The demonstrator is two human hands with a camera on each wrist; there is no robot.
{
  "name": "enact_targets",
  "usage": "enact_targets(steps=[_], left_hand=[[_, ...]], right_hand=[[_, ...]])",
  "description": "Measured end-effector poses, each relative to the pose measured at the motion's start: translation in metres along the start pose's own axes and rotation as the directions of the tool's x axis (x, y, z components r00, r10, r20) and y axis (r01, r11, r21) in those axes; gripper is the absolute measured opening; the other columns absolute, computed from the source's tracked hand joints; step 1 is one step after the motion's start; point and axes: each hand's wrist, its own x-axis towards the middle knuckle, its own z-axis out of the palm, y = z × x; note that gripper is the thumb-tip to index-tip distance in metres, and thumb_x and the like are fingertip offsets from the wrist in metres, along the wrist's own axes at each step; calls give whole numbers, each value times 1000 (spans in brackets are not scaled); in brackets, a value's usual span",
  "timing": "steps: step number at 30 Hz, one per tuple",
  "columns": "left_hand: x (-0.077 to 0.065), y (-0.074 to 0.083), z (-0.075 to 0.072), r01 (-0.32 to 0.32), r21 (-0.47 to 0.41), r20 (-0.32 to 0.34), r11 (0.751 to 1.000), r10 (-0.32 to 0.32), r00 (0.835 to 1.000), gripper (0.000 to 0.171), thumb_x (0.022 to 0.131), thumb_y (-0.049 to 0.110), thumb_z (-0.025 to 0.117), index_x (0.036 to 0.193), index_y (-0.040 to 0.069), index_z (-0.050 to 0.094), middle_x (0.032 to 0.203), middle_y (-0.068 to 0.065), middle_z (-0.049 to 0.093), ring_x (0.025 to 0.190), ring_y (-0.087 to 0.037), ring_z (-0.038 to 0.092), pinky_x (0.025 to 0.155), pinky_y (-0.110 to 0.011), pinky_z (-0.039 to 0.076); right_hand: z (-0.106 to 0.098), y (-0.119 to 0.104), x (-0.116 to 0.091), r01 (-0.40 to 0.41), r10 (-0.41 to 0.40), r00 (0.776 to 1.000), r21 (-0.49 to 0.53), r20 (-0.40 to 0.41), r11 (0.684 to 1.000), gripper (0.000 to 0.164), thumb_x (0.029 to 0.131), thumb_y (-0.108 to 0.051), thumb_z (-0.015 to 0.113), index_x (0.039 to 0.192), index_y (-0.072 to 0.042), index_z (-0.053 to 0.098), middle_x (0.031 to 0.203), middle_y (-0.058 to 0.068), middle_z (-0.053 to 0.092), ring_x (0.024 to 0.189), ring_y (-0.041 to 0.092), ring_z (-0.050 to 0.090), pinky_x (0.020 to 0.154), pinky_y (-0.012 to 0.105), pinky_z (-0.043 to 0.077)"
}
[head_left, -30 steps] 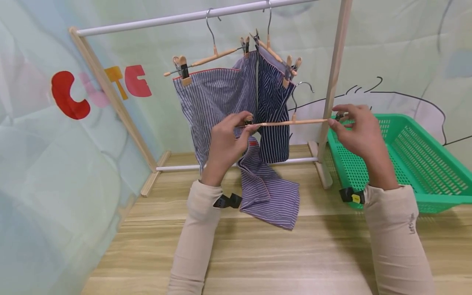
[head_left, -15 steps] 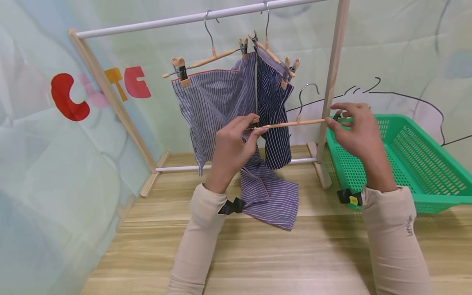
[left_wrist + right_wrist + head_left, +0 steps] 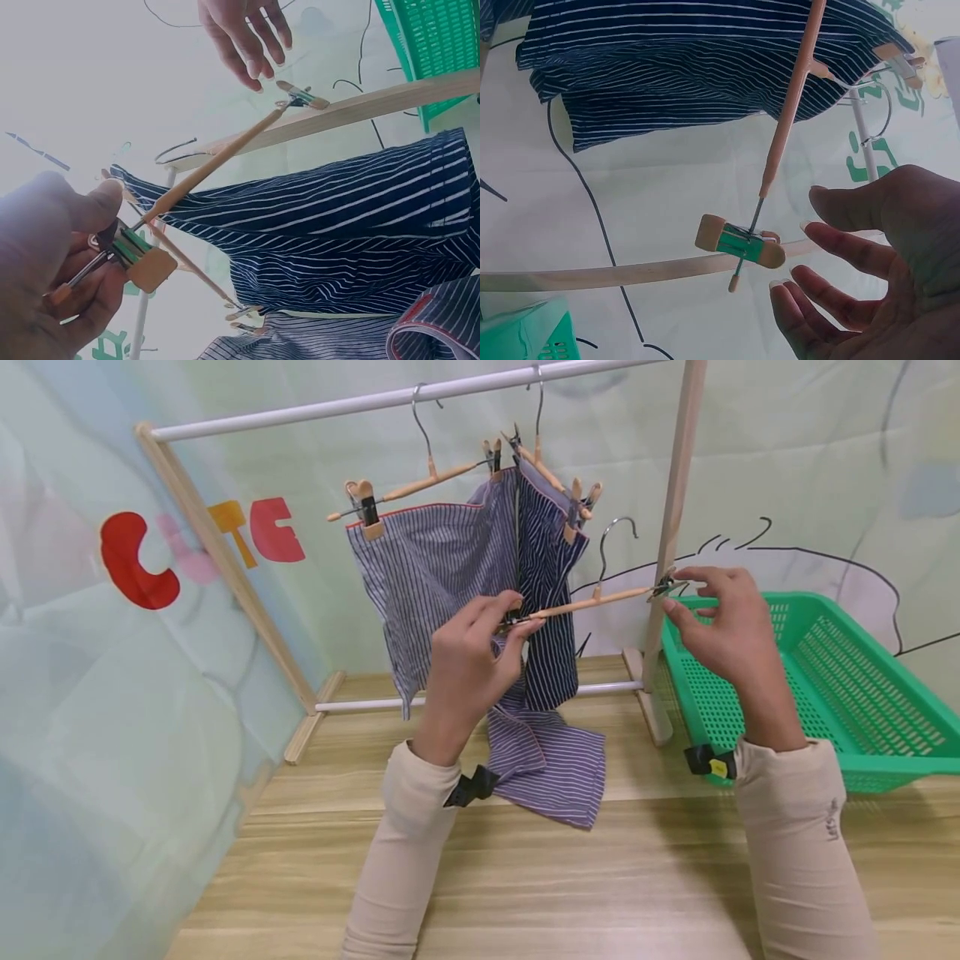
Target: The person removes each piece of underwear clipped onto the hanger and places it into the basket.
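Note:
My left hand (image 3: 468,664) pinches the clip (image 3: 139,259) at the left end of a peach-coloured clip hanger (image 3: 592,603), thumb and fingers on its handles. The hanger is in the air, its metal hook upward and its right end tilted a little higher. At that end, the other clip (image 3: 739,244) grips no cloth. My right hand (image 3: 723,627) is just beside it, fingers spread and loosely bent; the right wrist view shows a gap between fingertips and clip. Below my left hand, a purple-grey striped garment (image 3: 573,772) lies partly folded on the table (image 3: 562,893).
A grey striped garment (image 3: 442,552) and a navy striped one (image 3: 551,627) hang by clip hangers from the white rail (image 3: 337,412) of a wooden-legged rack. A green plastic basket (image 3: 892,760) stands right of the rack, behind my right forearm.
The hanger's right end has come away from my right fingers, shifting left and tilting up. My left hand moved right, then slightly back left, keeping its pinch; my right hand has barely moved.

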Motion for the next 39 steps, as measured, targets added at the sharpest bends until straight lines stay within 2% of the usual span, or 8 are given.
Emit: enact_targets(steps=[8,16,25,29,39], left_hand=[[-1,2,2,1,22,-16,1000,-1,1000,27,86,19,68,101,-4,67,88,-14,68,66,-17,56,53,-32,51],[2,6,4,-33,78,-32,996,36,999,29,87,21,68,101,-4,67,87,-14,67,73,-19,60,61,-33,55],[3,11,2,-58,157,-41,986,65,997,28,88,23,66,100,-2,68,84,-12,68,67,-21,58,59,-35,51],[4,14,0,-59,160,-39,985,66,997,29,88,22,66,102,-3,67,85,-13,68,67,-22,57,57,-34,51],[4,21,-7,-67,168,-62,984,78,995,28,89,19,64,103,-6,66,83,-16,66,71,-24,60,62,-36,54]], right_hand=[[0,1,-3,8,-8,1000,1,6,1000,46,94,-27,54,135,-8,48,132,25,37,117,38,42,88,56,47],[-3,1,-2,0,0,1000,-2,6,1000,45,94,-28,53,135,-10,49,133,23,36,118,36,42,88,54,48],[-1,-1,-1,18,-18,1000,2,2,1000,45,94,-27,54,134,-6,49,133,25,36,119,38,41,89,55,47],[-1,0,-1,8,-7,1000,-6,3,1000,46,94,-28,54,135,-7,49,133,25,36,119,38,41,89,55,47],[1,-3,-1,-3,4,1000,-14,10,1000,45,94,-28,54,134,-7,50,134,24,36,119,37,41,90,54,47]])
